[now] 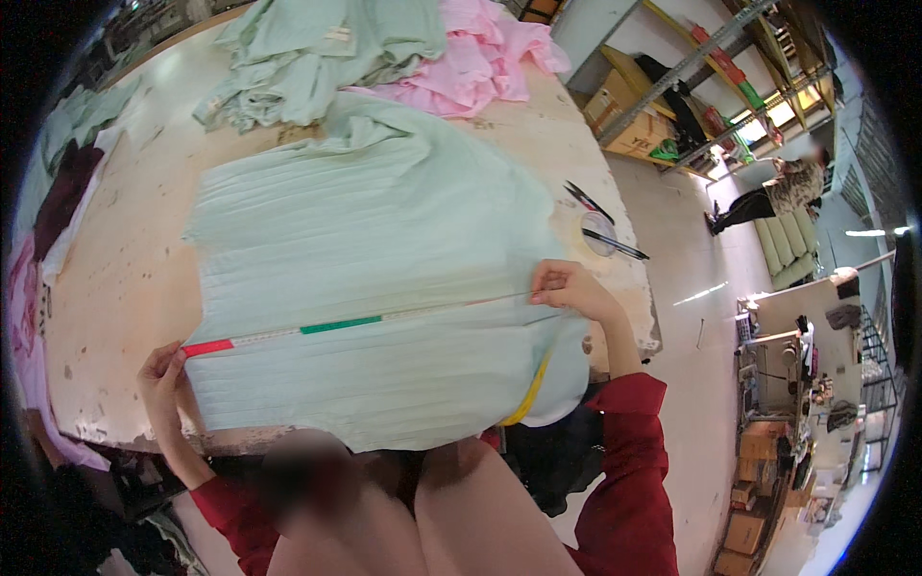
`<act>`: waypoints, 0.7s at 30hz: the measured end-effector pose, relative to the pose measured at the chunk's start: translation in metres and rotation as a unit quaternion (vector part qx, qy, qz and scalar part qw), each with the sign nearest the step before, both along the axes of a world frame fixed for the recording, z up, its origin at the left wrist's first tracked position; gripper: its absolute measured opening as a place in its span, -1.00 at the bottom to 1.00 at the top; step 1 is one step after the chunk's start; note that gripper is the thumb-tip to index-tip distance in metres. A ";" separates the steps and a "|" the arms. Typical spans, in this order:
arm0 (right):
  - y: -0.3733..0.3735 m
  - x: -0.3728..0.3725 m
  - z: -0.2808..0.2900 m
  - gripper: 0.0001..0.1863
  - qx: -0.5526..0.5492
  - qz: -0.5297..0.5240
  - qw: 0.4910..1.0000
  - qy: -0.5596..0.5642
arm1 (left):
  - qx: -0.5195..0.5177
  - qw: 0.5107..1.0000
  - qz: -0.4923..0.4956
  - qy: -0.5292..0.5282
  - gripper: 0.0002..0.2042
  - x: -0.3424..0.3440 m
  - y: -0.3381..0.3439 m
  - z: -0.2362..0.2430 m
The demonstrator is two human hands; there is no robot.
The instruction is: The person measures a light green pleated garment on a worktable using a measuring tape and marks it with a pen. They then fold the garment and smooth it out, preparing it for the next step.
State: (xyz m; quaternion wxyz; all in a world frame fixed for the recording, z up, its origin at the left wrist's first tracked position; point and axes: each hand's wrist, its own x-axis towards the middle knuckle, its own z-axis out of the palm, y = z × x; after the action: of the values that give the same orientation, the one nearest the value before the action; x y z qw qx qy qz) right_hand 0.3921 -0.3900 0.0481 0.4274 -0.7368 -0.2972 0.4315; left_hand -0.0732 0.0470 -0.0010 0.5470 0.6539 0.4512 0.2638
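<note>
Tape measure (341,324), markings seemingly unreadable

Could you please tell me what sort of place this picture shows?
It is probably a garment workshop. A tape measure, held by the left hand and right hand, runs over pale green cloth on a worktable; pink fabric is piled beyond, and shelving with cardboard boxes stands right.

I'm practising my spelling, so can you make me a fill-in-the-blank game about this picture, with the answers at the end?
1. The right hand and left hand hold the measuring tape, whose ____ section is at the left hand.
2. The black pen lies to the ____ of the spread pale green cloth.
3. Beside the green pile, the crumpled fabric is ____.
Missing words: red; right; pink.
</note>
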 end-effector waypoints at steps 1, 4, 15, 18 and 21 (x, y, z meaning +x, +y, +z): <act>-0.020 0.007 0.003 -0.85 -0.010 -0.028 1.000 -0.004 | 0.004 1.000 -0.007 0.003 -0.76 -0.001 0.001 -0.001; -0.055 0.013 0.005 -0.85 0.004 -0.084 0.996 -0.017 | -0.003 1.000 -0.015 0.002 -0.75 -0.001 0.004 0.000; -0.026 -0.007 -0.016 -0.70 -0.077 -0.293 0.919 -0.254 | -0.017 0.998 -0.014 0.056 -0.68 -0.004 0.012 0.006; -0.023 -0.008 -0.026 -0.69 -0.082 -0.273 0.876 -0.389 | -0.015 0.999 -0.004 0.047 -0.67 -0.007 0.015 0.001; -0.026 -0.005 -0.029 -0.71 -0.101 -0.301 0.831 -0.456 | -0.025 0.998 -0.011 0.052 -0.67 -0.009 0.019 -0.001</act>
State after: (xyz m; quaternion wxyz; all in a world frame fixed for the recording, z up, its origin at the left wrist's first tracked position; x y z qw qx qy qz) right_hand 0.3867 -0.4164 0.0193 0.2752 -0.9418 -0.1772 -0.0762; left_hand -0.0819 0.0657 -0.0017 0.5419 0.6575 0.4785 0.2124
